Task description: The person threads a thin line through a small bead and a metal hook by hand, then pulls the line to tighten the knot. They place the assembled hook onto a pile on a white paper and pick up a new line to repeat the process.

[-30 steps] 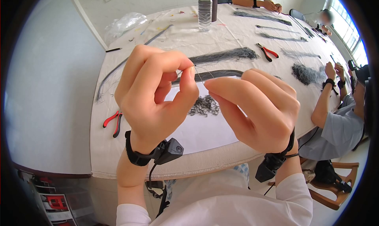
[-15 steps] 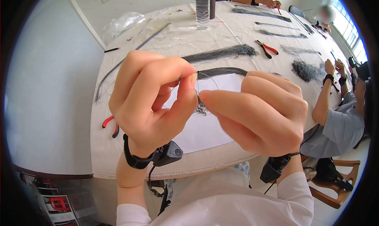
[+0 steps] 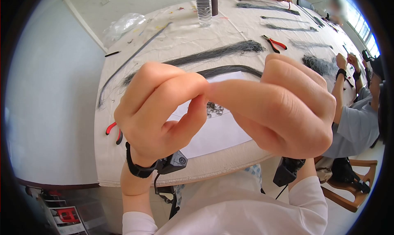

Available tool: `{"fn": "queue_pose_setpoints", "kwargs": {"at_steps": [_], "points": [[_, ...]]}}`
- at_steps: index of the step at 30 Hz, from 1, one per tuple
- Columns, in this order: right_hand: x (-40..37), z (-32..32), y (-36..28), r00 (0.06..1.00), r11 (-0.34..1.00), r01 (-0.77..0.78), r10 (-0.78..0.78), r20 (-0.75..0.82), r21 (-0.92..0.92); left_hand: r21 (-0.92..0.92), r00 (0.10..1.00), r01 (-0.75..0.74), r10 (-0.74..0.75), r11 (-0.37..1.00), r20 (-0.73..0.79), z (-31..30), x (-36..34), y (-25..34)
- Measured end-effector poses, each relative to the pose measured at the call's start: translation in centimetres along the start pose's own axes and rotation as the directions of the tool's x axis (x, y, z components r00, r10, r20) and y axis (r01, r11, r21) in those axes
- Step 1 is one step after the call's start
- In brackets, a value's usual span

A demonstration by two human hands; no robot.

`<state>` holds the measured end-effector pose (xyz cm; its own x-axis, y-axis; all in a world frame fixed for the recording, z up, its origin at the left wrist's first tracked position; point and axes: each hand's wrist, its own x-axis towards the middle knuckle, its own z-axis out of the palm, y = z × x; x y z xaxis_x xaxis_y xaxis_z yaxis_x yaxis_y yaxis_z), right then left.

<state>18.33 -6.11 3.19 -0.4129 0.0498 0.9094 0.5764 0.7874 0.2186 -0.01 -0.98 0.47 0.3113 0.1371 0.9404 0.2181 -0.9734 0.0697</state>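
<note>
My left hand (image 3: 158, 110) is closed, thumb and forefinger pinched together above the table. Its fingertips meet those of my right hand (image 3: 283, 108), also closed in a pinch. Half a second ago a thin grey wire showed between them; now the fingers hide it. Just below the touching fingertips, small dark wire rings (image 3: 214, 110) lie in a cluster on a white sheet of paper (image 3: 205, 142). Behind my hands, a bundle of dark grey strands (image 3: 234, 69) curves across the paper's far edge. A second, longer bundle (image 3: 205, 56) lies farther back.
Red-handled pliers (image 3: 109, 128) lie left of my left hand, others (image 3: 279, 45) at the back right. A water bottle (image 3: 204, 9), a plastic bag (image 3: 123, 26) and a black pen (image 3: 112, 53) are farther off. A co-worker in a grey sleeve (image 3: 359, 128) sits to the right.
My right hand has moved up and right, its fingertips now against the left ones. The wire between my fingers has gone from sight. The view has shifted slightly, and more rings show.
</note>
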Motion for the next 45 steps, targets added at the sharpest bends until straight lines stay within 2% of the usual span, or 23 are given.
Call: {"fn": "queue_pose_setpoints", "kwargs": {"at_steps": [2, 4, 7, 10, 12, 15, 18, 22, 24, 25, 27, 28, 30, 34, 36, 40, 42, 43, 45], "points": [[-0.3, 0.3, 0.5, 1.0, 1.0, 0.015, -0.014, -0.026, 0.012, -0.02, 0.992, 0.123, -0.123, 0.992, 0.001, 0.0, 0.2, 0.9], [-0.5, 0.5, 1.2, 0.998, 0.999, 0.031, -0.03, -0.054, 0.024, -0.021, 0.992, 0.123, -0.123, 0.992, 0.005, 0.1, 0.1, 1.0], [-0.7, 0.4, 1.6, 0.999, 0.998, 0.041, -0.04, -0.011, 0.053, -0.031, 0.994, 0.107, -0.106, 0.994, 0.024, 0.0, -0.1, 0.6], [-0.6, 0.5, 1.3, 0.998, 0.997, -0.039, 0.042, -0.037, 0.063, -0.054, 0.995, 0.094, -0.092, 0.994, 0.04, 0.1, -0.2, 0.6], [-0.3, 0.3, 0.7, 0.987, 0.987, -0.159, 0.158, 0.021, 0.031, -0.066, 0.994, 0.1, -0.098, 0.993, 0.039, 0.1, -0.2, 0.6], [0.3, -0.2, 0.5, 0.968, 0.972, -0.233, 0.23, 0.105, 0.017, -0.057, 0.995, 0.092, -0.089, 0.994, 0.049, 0.0, -0.2, 0.7], [-0.3, 0.8, 0.7, 0.96, 0.96, -0.278, 0.278, 0.019, 0.032, -0.037, 0.996, 0.059, -0.057, 0.998, 0.062, -0.1, -0.1, 0.7], [-0.4, 1.0, 0.9, 0.934, 0.931, -0.358, 0.354, 0.053, 0.072, -0.042, 0.999, 0.01, -0.008, 0.999, 0.038, 0.0, -0.1, 0.4], [-0.6, 1.1, 0.9, 0.851, 0.823, -0.525, 0.504, 0.146, 0.217, -0.048, 1.0, -0.003, 0.004, 0.999, 0.026, 0.1, -0.2, 0.3], [-0.6, 1.2, 0.9, 0.851, 0.823, -0.524, 0.504, 0.146, 0.217, -0.046, 1.0, -0.02, 0.021, 0.999, 0.016, 0.1, -0.2, 0.2], [-0.6, 1.4, 1.1, 0.786, 0.709, -0.618, 0.569, 0.244, 0.339, -0.044, 0.999, -0.037, 0.037, 0.998, 0.006, 0.1, -0.3, 0.3], [-0.6, 1.5, 1.2, 0.786, 0.709, -0.618, 0.567, 0.245, 0.34, -0.034, 1.0, -0.024, 0.024, 0.999, -0.002, 0.0, -0.4, 0.4], [-0.7, 1.8, 1.3, 0.75, 0.616, -0.659, 0.581, 0.315, 0.432, -0.023, 1.0, -0.01, 0.01, 1.0, -0.012, 0.0, -0.5, 0.5], [-1.1, 2.3, 1.4, 0.734, 0.557, -0.675, 0.573, 0.364, 0.484, 0.002, 0.997, -0.056, 0.056, 0.998, -0.057, -0.1, -0.4, 0.3], [-1.4, 2.7, 1.3, 0.69, 0.426, -0.706, 0.595, 0.412, 0.566, 0.012, 0.996, -0.057, 0.058, 0.998, -0.062, -0.2, -0.4, 0.3], [-1.0, 2.5, 0.9, 0.693, 0.42, -0.709, 0.567, 0.445, 0.567, 0.025, 0.993, -0.061, 0.063, 0.998, -0.097, -0.5, -0.4, 0.0], [-0.9, 2.5, 0.4, 0.754, 0.541, -0.654, 0.527, 0.393, 0.529, 0.041, 0.993, -0.05, 0.054, 0.998, -0.105, -0.7, -0.4, -0.1], [-0.8, 2.5, 0.1, 0.756, 0.543, -0.651, 0.522, 0.394, 0.53, 0.056, 0.992, -0.045, 0.052, 0.997, -0.115, -0.7, -0.4, -0.1], [-0.5, 2.4, -0.3, 0.825, 0.683, -0.564, 0.474, 0.307, 0.463, 0.074, 0.991, -0.041, 0.05, 0.996, -0.128, -0.8, -0.5, -0.2]]}}
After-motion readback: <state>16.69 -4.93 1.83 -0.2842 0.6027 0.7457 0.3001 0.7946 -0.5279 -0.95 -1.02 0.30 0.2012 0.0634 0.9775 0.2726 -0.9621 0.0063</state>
